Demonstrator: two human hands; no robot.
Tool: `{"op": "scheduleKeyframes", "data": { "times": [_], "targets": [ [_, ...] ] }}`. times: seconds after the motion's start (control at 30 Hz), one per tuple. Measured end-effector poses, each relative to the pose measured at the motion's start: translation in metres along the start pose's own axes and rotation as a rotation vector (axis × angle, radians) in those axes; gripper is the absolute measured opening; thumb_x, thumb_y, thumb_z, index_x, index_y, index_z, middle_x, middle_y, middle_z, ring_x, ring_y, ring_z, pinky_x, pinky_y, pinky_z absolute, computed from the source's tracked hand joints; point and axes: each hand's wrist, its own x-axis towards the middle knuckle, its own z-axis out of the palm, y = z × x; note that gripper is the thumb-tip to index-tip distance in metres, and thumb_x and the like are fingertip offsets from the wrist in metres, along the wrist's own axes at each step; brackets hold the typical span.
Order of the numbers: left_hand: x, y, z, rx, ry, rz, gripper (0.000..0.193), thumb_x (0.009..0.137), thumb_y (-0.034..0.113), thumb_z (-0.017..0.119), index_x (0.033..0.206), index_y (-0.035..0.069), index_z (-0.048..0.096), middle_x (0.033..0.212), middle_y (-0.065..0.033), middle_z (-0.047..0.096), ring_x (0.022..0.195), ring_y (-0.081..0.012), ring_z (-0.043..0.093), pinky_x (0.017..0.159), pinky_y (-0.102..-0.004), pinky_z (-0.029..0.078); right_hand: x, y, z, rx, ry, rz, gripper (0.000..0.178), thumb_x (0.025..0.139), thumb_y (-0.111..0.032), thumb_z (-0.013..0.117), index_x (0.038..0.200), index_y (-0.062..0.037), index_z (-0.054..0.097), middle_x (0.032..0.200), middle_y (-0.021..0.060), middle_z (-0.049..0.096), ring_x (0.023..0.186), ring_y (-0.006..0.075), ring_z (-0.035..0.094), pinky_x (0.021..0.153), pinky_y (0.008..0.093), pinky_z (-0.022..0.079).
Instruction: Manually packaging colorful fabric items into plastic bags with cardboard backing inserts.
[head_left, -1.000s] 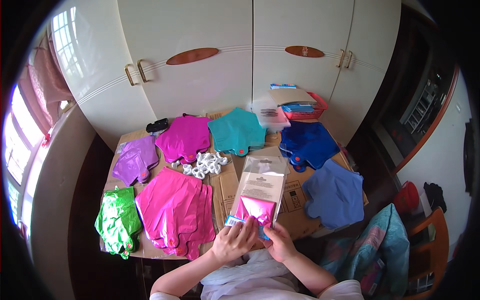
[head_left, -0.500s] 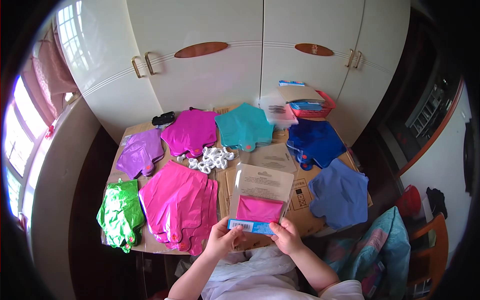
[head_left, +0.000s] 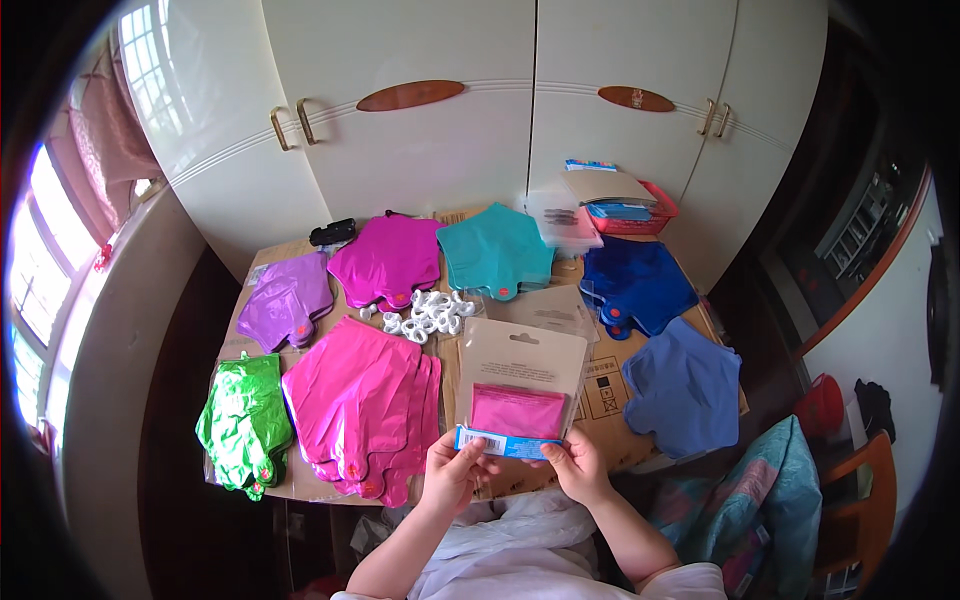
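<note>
Between my two hands is a clear plastic package (head_left: 525,355) with a grey-beige hanging card, a folded pink foil piece (head_left: 518,411) inside and a blue label strip (head_left: 515,443) along its near edge. My left hand (head_left: 460,470) pinches the strip's left end, its thumb by the barcode. At the right end my right hand (head_left: 575,465) grips the lower corner. Another beige card in clear plastic (head_left: 545,305) lies just beyond, partly covered by the package. Left of it sits a heap of white ribbon coils (head_left: 430,315).
Flat foil balloons lie around the cardboard-covered table: pink (head_left: 355,400), green (head_left: 242,420), lilac (head_left: 285,298), magenta (head_left: 388,258), teal (head_left: 497,248), dark blue (head_left: 640,285) and periwinkle (head_left: 685,385). At the back right stands a red basket (head_left: 660,212) with cards; a black object (head_left: 333,232) lies back left.
The package has tipped slightly in my hands, which keep the same hold on its strip. The whole view has shifted a little; the things on the table stay in place.
</note>
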Motion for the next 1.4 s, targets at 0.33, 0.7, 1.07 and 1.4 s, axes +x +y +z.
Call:
{"op": "scheduleKeyframes", "data": {
  "times": [0.33,0.7,1.07,1.4],
  "targets": [
    [-0.003,0.0,0.005,0.064,0.025,0.019,0.009,0.088,0.01,0.062,0.094,0.004,0.06,0.081,-0.0076,0.065,0.063,-0.0143,0.064,0.053,-0.0215,0.048,-0.004,0.0,0.002,-0.089,0.104,-0.059,0.022,0.095,-0.019,0.05,0.106,-0.0003,0.051,0.095,0.0052,0.059,0.076,0.0111,0.062,0.069,0.0225,0.053],
    [-0.005,-0.01,0.004,0.116,0.1,0.194,0.01,0.089,0.009,0.059,0.088,0.001,0.053,0.079,-0.0095,0.065,0.061,-0.0151,0.064,0.052,-0.0234,0.05,-0.001,-0.006,0.003,0.03,0.075,0.024,0.018,0.094,-0.014,0.053,0.104,0.0007,0.053,0.092,0.0054,0.063,0.076,0.0106,0.064,0.067,0.0221,0.052],
    [-0.006,-0.022,-0.001,0.135,0.138,0.191,0.011,0.087,0.005,0.061,0.095,0.003,0.053,0.086,-0.0088,0.064,0.066,-0.0143,0.063,0.053,-0.0247,0.05,-0.003,0.01,0.006,-0.001,0.19,-0.038,0.014,0.092,-0.009,0.056,0.101,-0.0001,0.051,0.09,0.0063,0.062,0.072,0.0129,0.064,0.065,0.0243,0.053],
    [-0.037,-0.036,-0.015,0.204,0.036,0.2,0.026,0.084,0.004,0.064,0.108,0.002,0.055,0.099,-0.0122,0.064,0.088,-0.024,0.066,0.073,-0.0374,0.059,-0.012,0.011,0.025,0.2,0.133,0.061,0.018,0.085,-0.001,0.059,0.101,-0.0046,0.051,0.091,0.0004,0.056,0.079,0.0041,0.051,0.071,0.0201,0.043]
  ]
}}
